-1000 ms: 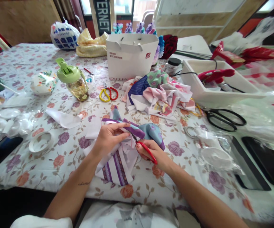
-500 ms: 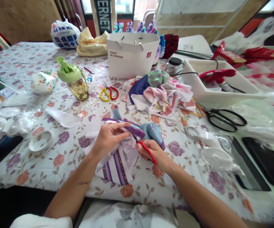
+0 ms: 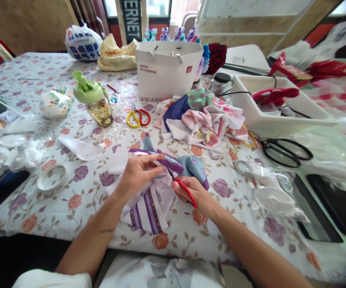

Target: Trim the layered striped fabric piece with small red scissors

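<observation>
My left hand [image 3: 143,171] pinches a piece of purple and blue fabric [image 3: 173,163] between thumb and fingers, just above the table. In my right hand [image 3: 192,193] are small red-handled scissors [image 3: 186,191], closed in my fingers. Their dark blades reach up to the edge of the fabric near my left thumb; whether they bite into it I cannot tell. A blue-grey part of the cloth [image 3: 194,165] spreads to the right behind the scissors. Below my hands lies white cloth with purple stripes [image 3: 147,212].
A heap of scrap fabric [image 3: 203,118] lies beyond my hands, with yellow-and-red scissors [image 3: 137,117] to its left. Black scissors [image 3: 285,152] and a white bin [image 3: 284,120] are at right. A green-lidded bottle [image 3: 96,102], white tape roll [image 3: 52,178] and paper bag [image 3: 168,72] stand around.
Hardly anything differs. Both hands keep their grip on the fabric and scissors, and the whole view has shifted very slightly.
</observation>
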Available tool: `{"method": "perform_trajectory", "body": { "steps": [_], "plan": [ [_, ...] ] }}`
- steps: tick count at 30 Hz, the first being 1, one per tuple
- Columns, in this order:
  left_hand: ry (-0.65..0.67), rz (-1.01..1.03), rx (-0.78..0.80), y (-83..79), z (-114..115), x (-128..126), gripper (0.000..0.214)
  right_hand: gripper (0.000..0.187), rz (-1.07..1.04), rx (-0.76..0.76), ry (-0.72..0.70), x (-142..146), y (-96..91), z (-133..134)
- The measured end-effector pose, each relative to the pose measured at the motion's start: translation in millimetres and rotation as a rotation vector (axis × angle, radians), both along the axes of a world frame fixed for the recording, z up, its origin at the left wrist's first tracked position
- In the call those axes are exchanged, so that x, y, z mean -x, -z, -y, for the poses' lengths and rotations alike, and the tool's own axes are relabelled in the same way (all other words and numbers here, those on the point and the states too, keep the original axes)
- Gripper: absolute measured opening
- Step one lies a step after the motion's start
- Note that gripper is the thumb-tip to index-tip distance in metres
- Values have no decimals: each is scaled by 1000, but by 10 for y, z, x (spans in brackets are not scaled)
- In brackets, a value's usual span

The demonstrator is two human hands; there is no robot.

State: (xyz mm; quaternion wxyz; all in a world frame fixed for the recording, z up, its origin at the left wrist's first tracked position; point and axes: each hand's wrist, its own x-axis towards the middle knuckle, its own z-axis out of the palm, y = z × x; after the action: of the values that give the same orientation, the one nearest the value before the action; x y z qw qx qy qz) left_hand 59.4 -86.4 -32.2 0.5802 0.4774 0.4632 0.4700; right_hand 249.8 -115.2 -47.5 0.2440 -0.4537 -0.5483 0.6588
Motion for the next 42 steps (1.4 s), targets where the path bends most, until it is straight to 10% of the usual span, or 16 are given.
{"method": "perform_trajectory", "body": {
  "steps": [42],
  "plan": [
    [82,-52,-29,108,5,32,35,61,54,-17,-35,-10,35,-12]
  ]
}}
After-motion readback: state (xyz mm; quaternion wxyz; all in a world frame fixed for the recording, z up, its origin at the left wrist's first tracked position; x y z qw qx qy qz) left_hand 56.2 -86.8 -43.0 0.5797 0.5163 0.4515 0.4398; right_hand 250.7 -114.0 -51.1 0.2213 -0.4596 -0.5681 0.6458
